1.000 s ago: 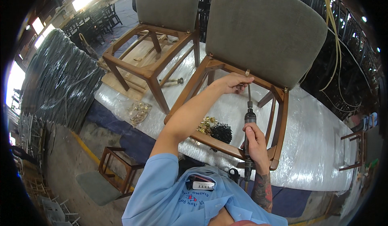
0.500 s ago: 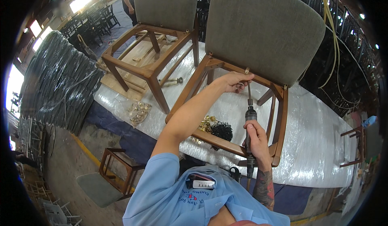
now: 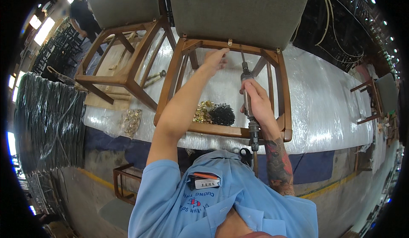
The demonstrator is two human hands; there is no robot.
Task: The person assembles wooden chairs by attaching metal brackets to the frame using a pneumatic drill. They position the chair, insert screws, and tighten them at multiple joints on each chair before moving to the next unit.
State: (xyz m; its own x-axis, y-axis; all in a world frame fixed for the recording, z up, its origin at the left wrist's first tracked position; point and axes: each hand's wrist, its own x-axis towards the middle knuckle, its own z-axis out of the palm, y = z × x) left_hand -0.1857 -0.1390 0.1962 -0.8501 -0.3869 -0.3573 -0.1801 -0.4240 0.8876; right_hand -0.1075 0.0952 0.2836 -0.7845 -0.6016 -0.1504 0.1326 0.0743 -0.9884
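Note:
My right hand (image 3: 255,96) is wrapped round a dark air screwdriver (image 3: 254,129), a hose running from its lower end. The long bit points away from me, its tip close to the back rail of a brown wooden chair frame (image 3: 221,129). Just left of the tip, a small metal bracket (image 3: 230,42) sits on that rail, below the grey upholstered backrest (image 3: 238,8). My left hand (image 3: 216,60) is near the bracket, fingers apart and stretched toward the rail; I see nothing in them. A pile of black screws (image 3: 223,114) and brass-coloured brackets (image 3: 201,112) lie inside the frame's outline.
Another seatless chair (image 3: 123,79) stands to the left. A plastic bag of small metal parts (image 3: 131,122) lies on the film-wrapped table (image 3: 328,110). Stacked wrapped dark parts (image 3: 47,118) rise at far left. Another person (image 3: 84,16) stands beyond. Yellow hoses (image 3: 326,14) hang at right.
My left fingers have parted from their pinch beside the bit and moved slightly away from it. My right hand still grips the screwdriver. The whole view has shifted, showing more of the person beyond.

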